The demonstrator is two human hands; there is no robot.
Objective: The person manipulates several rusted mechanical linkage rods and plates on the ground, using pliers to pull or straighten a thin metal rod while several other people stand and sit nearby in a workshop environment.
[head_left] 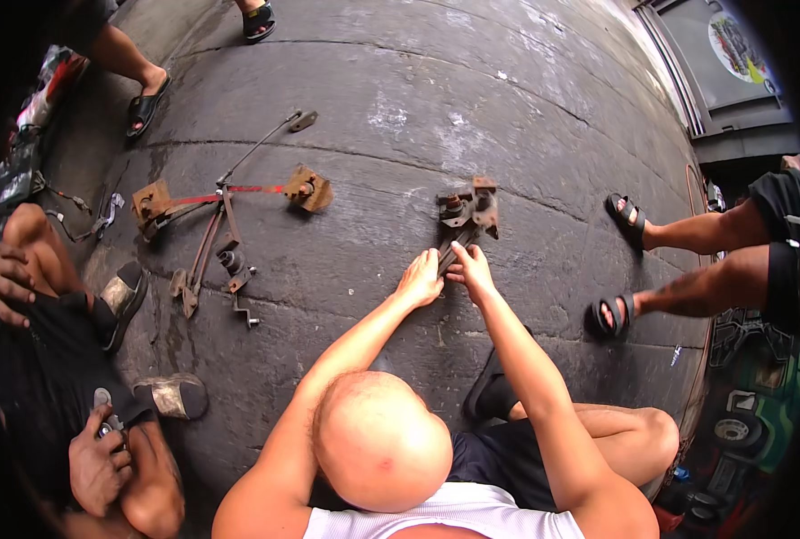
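A rusty metal linkage (pixel 467 208) stands on the dark floor in front of me, with bracket plates and a bolted pivot at its far end and narrow bars toward me. My left hand (pixel 421 279) is closed around the left side of the bars near their close end. On the other side, my right hand (pixel 473 272) grips the same bars, its fingers bent over the top. The two hands are close together, and they hide the near ends of the bars.
Another linkage (pixel 229 190), with a red bar and rusty plates, lies to the left. Wires (pixel 81 211) lie beyond it. At lower left a seated person's hand (pixel 97 463) holds a metal tool (pixel 103 409). Sandalled feet (pixel 614 316) are at right; another sandal (pixel 258 22) is far left.
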